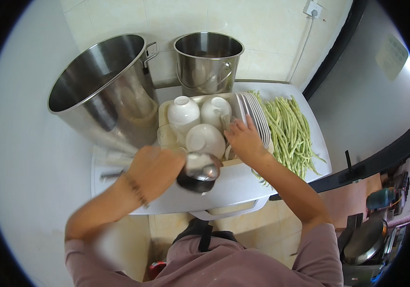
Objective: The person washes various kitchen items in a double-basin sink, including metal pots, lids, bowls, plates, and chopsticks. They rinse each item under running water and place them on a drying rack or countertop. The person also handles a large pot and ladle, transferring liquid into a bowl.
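My left hand point(156, 175), blurred by motion, grips a rounded shiny metal vessel point(201, 168), possibly a ladle, in front of a cream plastic basket point(163, 118). In the basket are upturned white bowls point(205, 140), a clear cup point(169, 135) and a row of white plates or trays point(257, 114) standing on edge. My right hand point(246, 138) reaches into the basket between the bowls and the plates. Its fingers are bent beside some blurred pale utensils point(229, 152); whether they hold one is hard to see.
A large steel pot point(118, 104) stands at the left, and a steel bucket point(205, 71) with a wire handle behind the basket. Long green beans point(289, 132) lie right of it on the white table point(161, 201). A metal piece point(111, 175) shows left of my wrist.
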A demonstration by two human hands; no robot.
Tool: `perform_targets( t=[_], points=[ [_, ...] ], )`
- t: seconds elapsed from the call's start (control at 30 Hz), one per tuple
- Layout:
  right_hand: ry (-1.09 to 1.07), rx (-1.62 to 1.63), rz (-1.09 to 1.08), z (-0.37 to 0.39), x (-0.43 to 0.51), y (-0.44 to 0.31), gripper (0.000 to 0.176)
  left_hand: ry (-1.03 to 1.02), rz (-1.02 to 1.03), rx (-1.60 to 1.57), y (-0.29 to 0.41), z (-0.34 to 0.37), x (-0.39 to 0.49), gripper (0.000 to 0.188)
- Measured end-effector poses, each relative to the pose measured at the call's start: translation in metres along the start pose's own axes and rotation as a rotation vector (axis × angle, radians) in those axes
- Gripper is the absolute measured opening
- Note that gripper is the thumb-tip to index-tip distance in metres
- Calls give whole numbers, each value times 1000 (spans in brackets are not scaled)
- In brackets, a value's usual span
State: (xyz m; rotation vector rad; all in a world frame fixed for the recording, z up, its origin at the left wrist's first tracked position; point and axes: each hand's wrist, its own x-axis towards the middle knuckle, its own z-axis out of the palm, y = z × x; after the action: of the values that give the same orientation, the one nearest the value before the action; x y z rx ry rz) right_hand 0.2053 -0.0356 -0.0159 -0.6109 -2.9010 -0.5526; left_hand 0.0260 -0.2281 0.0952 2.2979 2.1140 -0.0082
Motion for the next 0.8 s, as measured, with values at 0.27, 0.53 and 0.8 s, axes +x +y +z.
perform_targets(
  t=[0.27, 0.53, 0.8],
  points=[
    [208, 355, 322, -59, -134, 12, 29, -369, 341, 500, 37, 29, 179, 16],
    [103, 461, 616, -70, -238, -26, 25, -694, 381, 955, 69, 116, 260, 20],
    [95, 568, 715, -58, -273, -55, 22, -362, 485, 683, 55, 109, 260, 13]
  ],
)
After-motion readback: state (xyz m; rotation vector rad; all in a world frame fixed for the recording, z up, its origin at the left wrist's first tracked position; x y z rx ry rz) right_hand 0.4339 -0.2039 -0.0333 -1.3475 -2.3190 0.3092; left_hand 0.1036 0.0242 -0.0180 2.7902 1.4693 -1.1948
